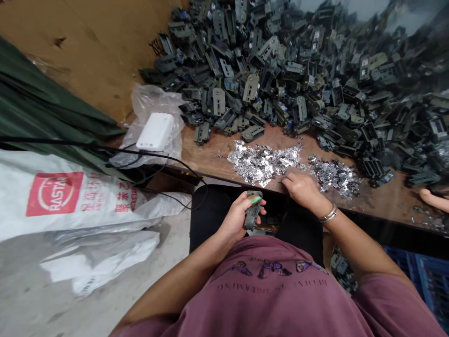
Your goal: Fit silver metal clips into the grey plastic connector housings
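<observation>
A dark grey plastic housing (253, 210) is held over my lap by my left hand (242, 213), with the fingers wrapped round it. A bright green and yellow patch shows at the thumb. My right hand (303, 188) rests at the table's front edge with its fingers pinched together; whatever is in them is hidden. Just beyond those fingertips lies a heap of shiny small metal plates (261, 161). To the right of that hand is a second heap of small metal pieces (335, 175).
A large pile of similar grey housings (298, 70) covers the back of the wooden table (199, 157). A white power bank (156, 131) with a black cable lies on clear plastic at left. White sacks (101, 201) stand beside it. Another person's hand (435, 200) shows at far right.
</observation>
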Tool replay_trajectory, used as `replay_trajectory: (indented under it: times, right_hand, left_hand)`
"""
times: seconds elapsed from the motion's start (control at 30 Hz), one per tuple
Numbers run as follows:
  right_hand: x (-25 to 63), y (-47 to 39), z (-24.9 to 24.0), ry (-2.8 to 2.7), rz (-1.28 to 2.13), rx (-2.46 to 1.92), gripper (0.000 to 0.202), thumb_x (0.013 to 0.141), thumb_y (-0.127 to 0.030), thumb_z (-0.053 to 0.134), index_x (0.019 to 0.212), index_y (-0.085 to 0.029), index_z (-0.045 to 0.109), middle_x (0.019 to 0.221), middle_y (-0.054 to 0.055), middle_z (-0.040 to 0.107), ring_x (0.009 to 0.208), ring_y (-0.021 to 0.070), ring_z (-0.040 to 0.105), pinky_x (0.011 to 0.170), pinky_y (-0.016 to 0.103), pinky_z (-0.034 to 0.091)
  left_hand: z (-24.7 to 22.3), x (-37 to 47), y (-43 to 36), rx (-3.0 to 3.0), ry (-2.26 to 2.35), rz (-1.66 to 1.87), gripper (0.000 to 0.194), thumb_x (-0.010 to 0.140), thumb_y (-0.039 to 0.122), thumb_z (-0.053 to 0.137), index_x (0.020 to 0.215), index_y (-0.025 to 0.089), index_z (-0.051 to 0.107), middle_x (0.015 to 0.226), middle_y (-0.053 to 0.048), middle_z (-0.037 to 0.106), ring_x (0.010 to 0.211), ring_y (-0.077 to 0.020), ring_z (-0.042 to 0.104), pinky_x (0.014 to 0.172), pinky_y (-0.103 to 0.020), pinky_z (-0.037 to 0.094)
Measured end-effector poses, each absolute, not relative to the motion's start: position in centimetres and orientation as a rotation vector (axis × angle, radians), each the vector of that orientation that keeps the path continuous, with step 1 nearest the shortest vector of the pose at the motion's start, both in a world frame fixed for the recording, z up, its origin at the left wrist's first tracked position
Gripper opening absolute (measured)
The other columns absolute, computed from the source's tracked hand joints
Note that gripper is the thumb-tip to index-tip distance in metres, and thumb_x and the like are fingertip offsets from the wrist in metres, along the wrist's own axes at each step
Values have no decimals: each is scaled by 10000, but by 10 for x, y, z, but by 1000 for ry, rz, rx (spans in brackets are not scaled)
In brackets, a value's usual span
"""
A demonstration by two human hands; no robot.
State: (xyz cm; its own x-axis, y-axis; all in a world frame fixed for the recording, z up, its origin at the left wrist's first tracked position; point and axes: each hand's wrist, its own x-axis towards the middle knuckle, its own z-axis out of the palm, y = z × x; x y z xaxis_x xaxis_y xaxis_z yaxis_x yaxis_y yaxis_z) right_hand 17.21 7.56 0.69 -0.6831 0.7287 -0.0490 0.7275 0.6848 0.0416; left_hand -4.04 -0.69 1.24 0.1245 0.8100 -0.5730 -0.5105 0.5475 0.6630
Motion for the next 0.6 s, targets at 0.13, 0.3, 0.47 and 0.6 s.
replay_trajectory:
  times: [0.13, 0.3, 0.47, 0.6]
  right_hand:
    - [188, 69, 13, 2797, 9, 1340, 238, 956, -180, 458, 1047, -149, 675, 895, 105, 681, 786, 195, 599, 681, 293, 392]
    - [176, 72, 10, 2674, 6, 1516, 228, 947, -174, 456, 951, -115, 676, 879, 147, 669, 777, 205, 608, 668, 294, 395]
    - [174, 63, 7, 2940, -225, 1609, 179, 916, -198, 507, 792, -142, 624, 759, 99, 650, 680, 175, 578, 638, 284, 417]
    - [164, 35, 10, 3272, -836, 1823, 99, 894, -277, 602, 861, -186, 626, 698, 13, 651, 601, 127, 575, 595, 252, 471]
  left_hand:
    - [12, -32, -4, 363, 1062, 965, 296, 693, 312, 715, 897, 183, 546, 741, -1, 651, 542, -113, 599, 402, -192, 449]
    - [17, -21, 0, 422, 1089, 894, 264, 662, 291, 699, 858, 180, 560, 735, 2, 630, 549, -104, 578, 401, -184, 435]
    - [21, -17, 2, 452, 1126, 893, 282, 645, 270, 689, 883, 185, 564, 795, -8, 641, 591, -115, 585, 438, -203, 436]
    - [20, -11, 1, 530, 1034, 938, 352, 608, 165, 679, 947, 180, 586, 864, -15, 649, 731, -125, 603, 592, -217, 476]
